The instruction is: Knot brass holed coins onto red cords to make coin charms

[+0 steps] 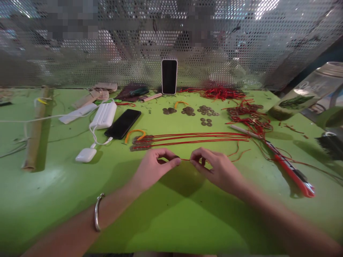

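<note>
A short stretch of red cord (185,159) runs taut between my two hands over the green table. My left hand (158,164) pinches one side of it between thumb and forefinger. My right hand (214,166) pinches the other side, and loose cord ends trail out past its knuckles. Just beyond my hands, several red cords (200,135) lie in parallel lines. Their left ends meet a cluster of round coins with holes (140,145), beside a curved orange piece (135,132). Whatever is inside my closed fingers is hidden.
Small piles of coins (205,110) and a tangle of red cord (222,93) lie farther back. A red utility knife (293,175) is at right, near a glass jar (305,92). Left are a black phone (123,124), a white power bank (104,115) and a bamboo tube (34,135).
</note>
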The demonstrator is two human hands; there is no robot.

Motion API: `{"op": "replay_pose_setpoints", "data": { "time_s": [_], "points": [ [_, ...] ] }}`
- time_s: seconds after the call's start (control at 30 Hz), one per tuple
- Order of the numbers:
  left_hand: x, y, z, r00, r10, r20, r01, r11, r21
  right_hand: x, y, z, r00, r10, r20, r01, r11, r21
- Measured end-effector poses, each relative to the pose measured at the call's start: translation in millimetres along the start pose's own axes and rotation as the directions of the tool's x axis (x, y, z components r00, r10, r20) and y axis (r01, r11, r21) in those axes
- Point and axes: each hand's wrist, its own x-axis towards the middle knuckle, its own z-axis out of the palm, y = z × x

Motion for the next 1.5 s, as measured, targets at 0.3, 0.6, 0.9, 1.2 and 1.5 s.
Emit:
{"op": "replay_pose_setpoints", "data": {
  "time_s": [0.3,0.6,0.9,1.2,1.5],
  "points": [
    [5,0,-4.1,0.994,0.096,-0.053,-0.091,0.992,0.093,8,4,-9,0.989,-0.024,-0.143,0.038,0.994,0.1],
    [13,9,-47.8,0.978,0.123,0.168,-0.16,0.96,0.23,11,61,-58,0.822,0.438,-0.363,-0.034,0.675,0.737],
    [-1,24,-30.1,0.88,0.34,0.332,-0.39,0.916,0.096,15,38,-35,0.893,0.325,-0.31,-0.021,0.72,0.694],
    [-4,11,5.0,0.957,0.189,0.22,-0.176,0.981,-0.076,8,-12,2,0.988,-0.013,-0.156,0.069,0.93,0.36],
    [2,2,-1.9,0.99,0.056,0.132,-0.038,0.989,-0.14,67,96,-36,0.944,0.117,-0.309,-0.247,0.872,-0.423]
  ]
}}
